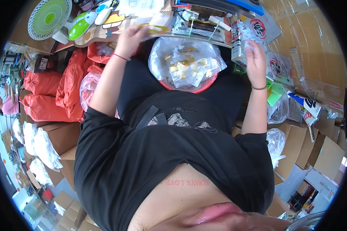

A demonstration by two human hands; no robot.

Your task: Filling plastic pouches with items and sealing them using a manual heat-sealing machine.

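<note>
My left hand [130,39] is closed on a clear plastic bag with a yellow printed band [158,29], held above the table's near edge; the bag is smeared by motion. Over to the right, my right hand [256,61] is raised with its fingers together, beside a pile of small whitish pieces [249,31]; what its fingertips hold, if anything, I cannot make out. Between my legs stands a red bin [198,90] with a clear plastic liner [157,57]. Inside it lie clear bags with yellow print [189,71] and small white pieces.
A metal-framed machine [200,26] stands at the table's edge, with a printed spray can [236,38] beside it. A green and white fan [50,18] sits at the far left. Red bags [42,106] are heaped at left; cardboard boxes [297,148] stand at right.
</note>
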